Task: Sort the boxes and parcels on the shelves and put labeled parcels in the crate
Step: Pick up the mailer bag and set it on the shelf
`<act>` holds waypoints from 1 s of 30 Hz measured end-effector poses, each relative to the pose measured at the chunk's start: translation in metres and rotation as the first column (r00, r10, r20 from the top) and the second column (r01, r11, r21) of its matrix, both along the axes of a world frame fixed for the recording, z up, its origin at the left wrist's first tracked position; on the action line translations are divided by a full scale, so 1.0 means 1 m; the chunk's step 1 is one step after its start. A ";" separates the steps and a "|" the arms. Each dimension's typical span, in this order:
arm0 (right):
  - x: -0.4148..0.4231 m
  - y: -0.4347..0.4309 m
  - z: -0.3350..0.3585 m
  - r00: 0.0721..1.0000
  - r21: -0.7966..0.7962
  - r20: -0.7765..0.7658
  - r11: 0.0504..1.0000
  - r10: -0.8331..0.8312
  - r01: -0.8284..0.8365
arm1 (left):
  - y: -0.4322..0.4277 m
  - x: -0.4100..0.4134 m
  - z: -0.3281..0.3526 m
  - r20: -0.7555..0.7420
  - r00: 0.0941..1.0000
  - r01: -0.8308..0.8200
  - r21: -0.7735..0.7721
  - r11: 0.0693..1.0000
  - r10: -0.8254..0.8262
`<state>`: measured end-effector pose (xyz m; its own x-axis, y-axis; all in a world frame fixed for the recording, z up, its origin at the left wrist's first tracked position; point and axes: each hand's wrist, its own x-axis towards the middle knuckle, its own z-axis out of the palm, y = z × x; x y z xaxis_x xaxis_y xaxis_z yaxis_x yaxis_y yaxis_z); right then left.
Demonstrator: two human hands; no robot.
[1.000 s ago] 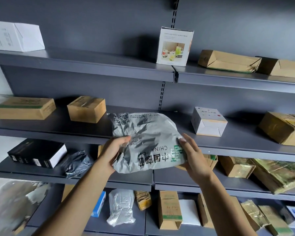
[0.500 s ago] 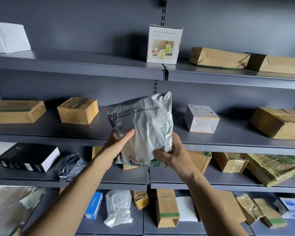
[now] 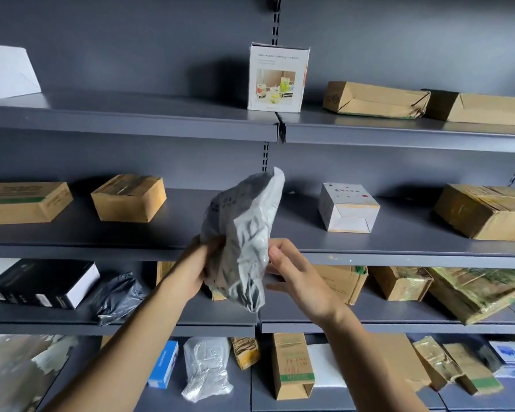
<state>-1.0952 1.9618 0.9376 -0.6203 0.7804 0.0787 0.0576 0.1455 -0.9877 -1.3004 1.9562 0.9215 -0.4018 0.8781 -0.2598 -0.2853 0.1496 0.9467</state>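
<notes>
A crumpled grey plastic mailer parcel [image 3: 244,233] stands edge-on in the air in front of the middle shelf [image 3: 399,251]. My left hand [image 3: 195,269] grips its lower left side, fingers wrapped behind it. My right hand [image 3: 292,272] is at its right edge, fingertips touching the plastic, thumb near the bag. The printed face of the parcel is turned away to the left and mostly hidden. No crate is in view.
Dark grey shelves [image 3: 131,117] hold several cardboard boxes [image 3: 128,197], a white box [image 3: 347,208], a picture box [image 3: 277,77], a black box [image 3: 42,282], a dark plastic bag [image 3: 119,297] and a white bag [image 3: 205,367] lower down.
The parcel was lifted off the middle shelf and turned from lying flat with its print toward me to standing edge-on. My right hand loosened from gripping its bottom to touching its side.
</notes>
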 end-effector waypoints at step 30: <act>0.000 0.057 -0.035 0.845 0.050 -0.078 0.844 -0.529 0.534 | -0.006 -0.020 -0.006 -0.427 0.903 0.120 0.155 0.981 -0.043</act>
